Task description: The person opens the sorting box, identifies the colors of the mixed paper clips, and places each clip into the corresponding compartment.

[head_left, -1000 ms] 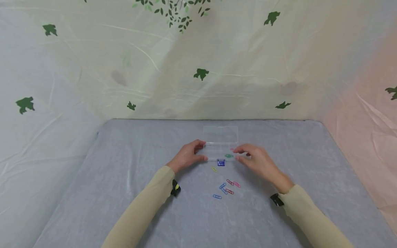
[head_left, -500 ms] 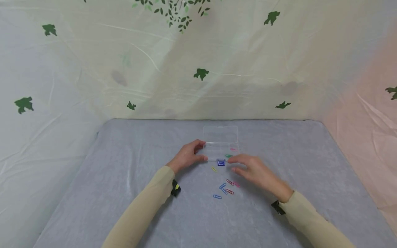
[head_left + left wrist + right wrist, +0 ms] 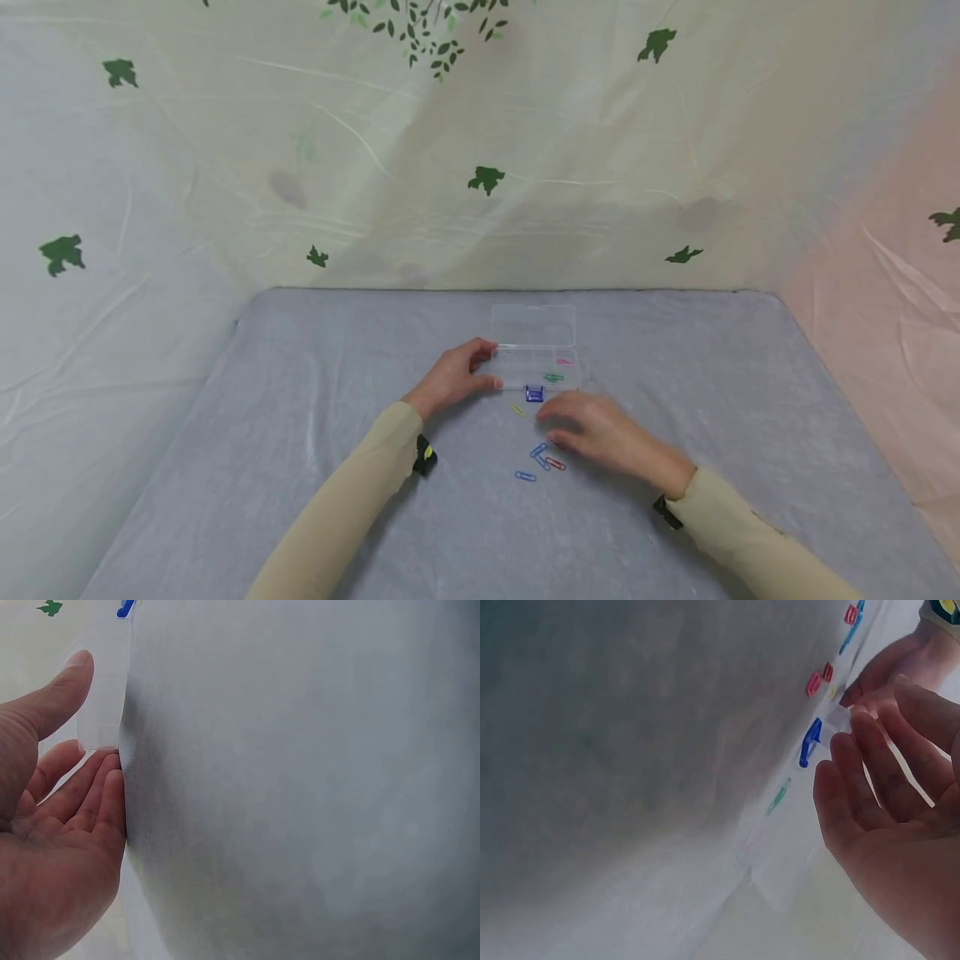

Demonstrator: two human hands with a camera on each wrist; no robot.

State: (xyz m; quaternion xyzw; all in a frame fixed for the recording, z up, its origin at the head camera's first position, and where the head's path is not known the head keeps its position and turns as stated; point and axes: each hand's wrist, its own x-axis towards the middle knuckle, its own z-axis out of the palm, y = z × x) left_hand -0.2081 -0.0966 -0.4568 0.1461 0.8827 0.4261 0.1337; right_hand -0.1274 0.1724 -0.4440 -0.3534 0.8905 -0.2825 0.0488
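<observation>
A clear plastic box [image 3: 517,368] lies with its transparent lid [image 3: 533,325] swung back and a blue latch [image 3: 534,394] at the front. My left hand [image 3: 447,377] holds its left end, thumb at the front and fingers at the back. Green paper clips [image 3: 553,377] and a pink piece [image 3: 564,362], probably a clip, are inside on the right. My right hand [image 3: 600,429] hovers in front of the box with fingers loosely bent and nothing visible between them. It hides a pink paper clip [image 3: 814,683] from the head view; the right wrist view shows that clip.
Between the hands lie a yellow paper clip [image 3: 518,409], several blue paper clips [image 3: 526,477] and a red paper clip [image 3: 555,463]. A grey cloth [image 3: 420,533] covers the table. Behind it hangs a pale curtain [image 3: 405,208] with green bird shapes.
My right hand has left the box's right end and come nearer, over the loose paper clips. The pink piece in the box is now uncovered. My left hand has stayed put.
</observation>
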